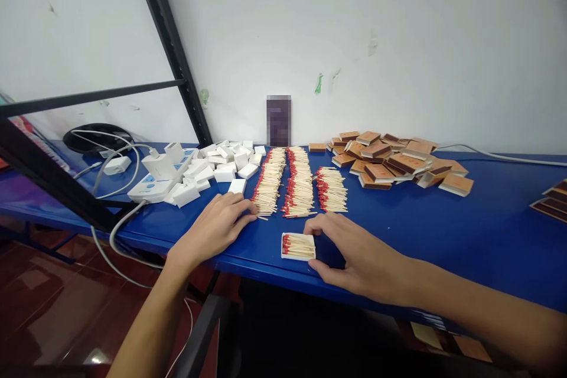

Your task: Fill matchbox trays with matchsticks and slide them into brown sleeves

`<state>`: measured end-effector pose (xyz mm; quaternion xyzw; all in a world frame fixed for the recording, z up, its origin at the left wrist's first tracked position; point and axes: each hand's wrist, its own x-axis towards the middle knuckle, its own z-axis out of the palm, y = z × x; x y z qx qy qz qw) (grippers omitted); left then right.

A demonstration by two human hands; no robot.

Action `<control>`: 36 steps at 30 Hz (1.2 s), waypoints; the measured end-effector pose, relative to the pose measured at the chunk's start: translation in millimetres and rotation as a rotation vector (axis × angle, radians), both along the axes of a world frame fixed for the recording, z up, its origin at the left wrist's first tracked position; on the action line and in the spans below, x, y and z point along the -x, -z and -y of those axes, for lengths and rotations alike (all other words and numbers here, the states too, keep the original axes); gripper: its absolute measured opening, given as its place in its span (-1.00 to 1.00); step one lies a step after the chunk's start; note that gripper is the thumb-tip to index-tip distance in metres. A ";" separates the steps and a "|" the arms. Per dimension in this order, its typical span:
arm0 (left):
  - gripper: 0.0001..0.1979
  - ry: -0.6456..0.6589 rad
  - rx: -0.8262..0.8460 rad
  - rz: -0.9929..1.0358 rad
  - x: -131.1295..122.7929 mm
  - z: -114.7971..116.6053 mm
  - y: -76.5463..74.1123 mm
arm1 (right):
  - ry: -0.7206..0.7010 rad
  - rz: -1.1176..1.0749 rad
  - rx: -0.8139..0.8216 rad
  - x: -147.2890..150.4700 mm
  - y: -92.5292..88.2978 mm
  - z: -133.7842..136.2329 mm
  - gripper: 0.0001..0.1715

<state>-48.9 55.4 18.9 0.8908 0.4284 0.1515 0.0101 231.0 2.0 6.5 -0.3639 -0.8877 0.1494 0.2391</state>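
Note:
A white inner matchbox tray lies on the blue table near its front edge, with red-tipped matchsticks inside. My right hand holds the tray's right end between thumb and forefinger. At the near end of the leftmost long row of matchsticks, my left hand has its thumb and fingertips pinched at the red heads. A second long row and a shorter one lie to the right of it. A white matchbox tray rests just beyond my left hand.
White trays are heaped at the back left, beside a power strip with chargers and cables. Brown matchbox sleeves are piled at the back right. A black metal frame stands on the left. A pixelated dark object leans against the wall.

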 end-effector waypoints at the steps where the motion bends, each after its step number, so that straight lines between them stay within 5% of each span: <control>1: -0.79 0.008 0.015 0.005 -0.5 0.6 -0.6 | -0.001 -0.001 0.002 -0.1 -0.1 0.1 -0.69; 9: -0.81 0.034 0.044 0.063 -4.8 5.6 -4.8 | -0.004 -0.005 0.011 -0.5 -0.7 0.6 -0.68; 17: -0.85 0.153 0.068 0.131 -38.4 36.4 -8.9 | -0.006 -0.007 0.017 -0.1 0.1 0.1 -0.69; 24: -0.79 -0.016 0.061 0.034 -1.8 18.4 -6.9 | -0.014 0.008 0.023 -0.9 -1.7 1.3 -0.67; 28: -0.78 -0.008 0.143 0.026 6.7 10.7 -3.5 | -0.052 0.013 -0.004 -0.4 -2.0 -0.5 -0.81; 36: -0.88 0.122 0.149 0.198 -28.8 32.4 -9.1 | -0.107 0.016 -0.051 -1.8 1.5 -1.4 -0.83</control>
